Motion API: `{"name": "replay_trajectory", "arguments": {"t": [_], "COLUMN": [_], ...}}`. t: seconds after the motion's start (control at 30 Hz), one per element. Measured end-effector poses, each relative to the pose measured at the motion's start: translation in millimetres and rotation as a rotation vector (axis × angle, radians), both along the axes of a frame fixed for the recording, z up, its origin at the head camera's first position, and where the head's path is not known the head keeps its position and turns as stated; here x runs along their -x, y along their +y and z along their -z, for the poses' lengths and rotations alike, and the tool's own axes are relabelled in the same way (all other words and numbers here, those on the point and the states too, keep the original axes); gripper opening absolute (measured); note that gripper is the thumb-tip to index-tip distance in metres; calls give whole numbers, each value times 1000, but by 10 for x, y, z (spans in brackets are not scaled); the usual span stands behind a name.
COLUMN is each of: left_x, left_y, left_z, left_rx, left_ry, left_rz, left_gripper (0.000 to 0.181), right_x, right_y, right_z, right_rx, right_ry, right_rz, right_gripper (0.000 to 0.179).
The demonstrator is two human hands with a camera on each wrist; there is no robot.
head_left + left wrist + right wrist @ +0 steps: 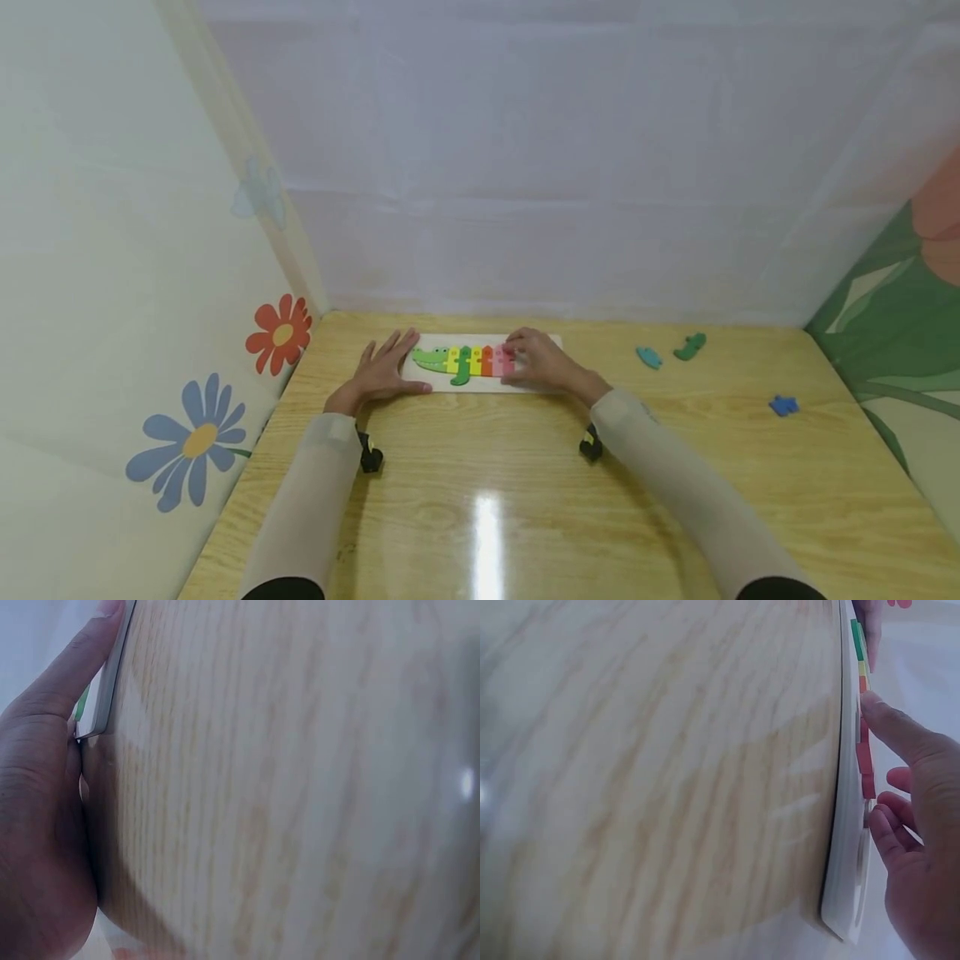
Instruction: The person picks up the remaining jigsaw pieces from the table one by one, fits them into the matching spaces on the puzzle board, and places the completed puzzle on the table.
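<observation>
Nearest the camera are the left sleeve (307,492) and, well apart from it, the right sleeve (693,500). The left hand (382,374) is spread out with straight fingers at the left end of a pale board (487,385). It touches the board but does not grip it. On the board, between the two hands, lies a flat, bright crocodile (466,360), near the back of the wooden table (450,467). The right hand (550,364) seems to pinch the pink pieces (498,361) with its thumb and bent fingers. Farther right lie a blue-green piece (649,357), a green piece (690,347) and a blue piece (784,406).

If the right hand shoves too hard, the board might slide, because the left hand only leans on its end. A tipped finger could also pop a pink piece up and loosen the one next to it.

The crocodile's head points left. Its long side runs left to right, like the board's.
</observation>
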State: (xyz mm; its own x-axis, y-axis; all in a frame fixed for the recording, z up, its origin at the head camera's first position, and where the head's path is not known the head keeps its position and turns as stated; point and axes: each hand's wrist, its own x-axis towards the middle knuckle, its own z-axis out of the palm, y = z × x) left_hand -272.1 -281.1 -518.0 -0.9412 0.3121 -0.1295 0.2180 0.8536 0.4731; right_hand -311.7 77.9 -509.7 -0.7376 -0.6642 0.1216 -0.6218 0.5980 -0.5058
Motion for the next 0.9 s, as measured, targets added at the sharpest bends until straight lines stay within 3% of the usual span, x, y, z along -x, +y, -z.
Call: {"name": "replay_trajectory", "arguments": {"t": [0.5, 0.9], "left_x": [-10, -6], "left_y": [9, -3], "left_z": [9, 29], "left_rx": [3, 3], "left_ry": [3, 13], "left_rz": [-1, 1], "left_gripper": [124, 122], "right_x": [-59, -99], "right_y": [265, 421], "right_z": [-95, -132], "right_rx": [1, -17], "right_ry": [36, 47], "right_rz": [-7, 34], "right_gripper": [79, 79]}}
